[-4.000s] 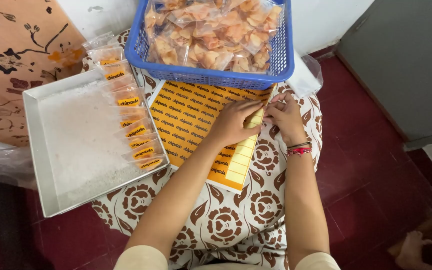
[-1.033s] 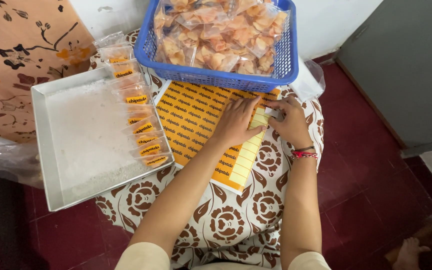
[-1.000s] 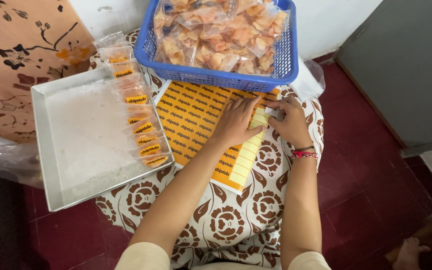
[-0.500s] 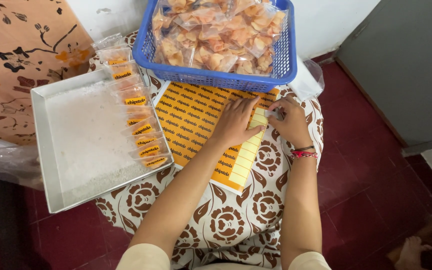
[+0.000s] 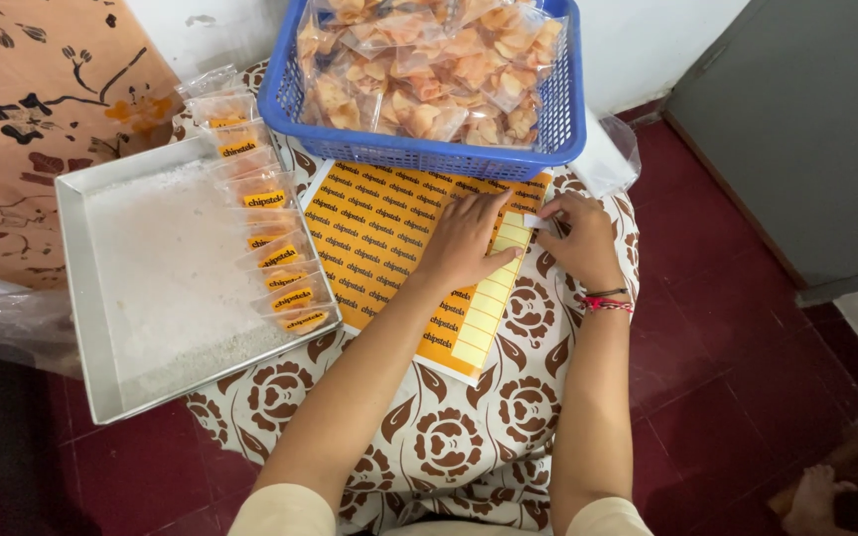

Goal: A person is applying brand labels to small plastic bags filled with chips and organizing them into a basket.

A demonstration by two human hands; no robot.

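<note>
An orange sticker sheet (image 5: 374, 233) lies on the brown-patterned cloth, with a strip of bare yellow backing (image 5: 484, 313) along its right side. My left hand (image 5: 464, 243) presses flat on the sheet, fingers spread. At the sheet's upper right corner, my right hand (image 5: 578, 243) pinches a small sticker (image 5: 531, 220) between thumb and fingers. A red bracelet is on that wrist.
A blue basket (image 5: 419, 154) of bagged chips stands just beyond the sheet. A metal tray (image 5: 81, 298) at left holds a row of labelled chip packets (image 5: 270, 243). A clear plastic bag (image 5: 610, 154) lies at right, with a grey cabinet (image 5: 806, 119) and a bare foot (image 5: 814, 494) beyond it.
Both hands stay at the sheet's upper right corner. The right fingers have worked slightly at the sticker's edge.
</note>
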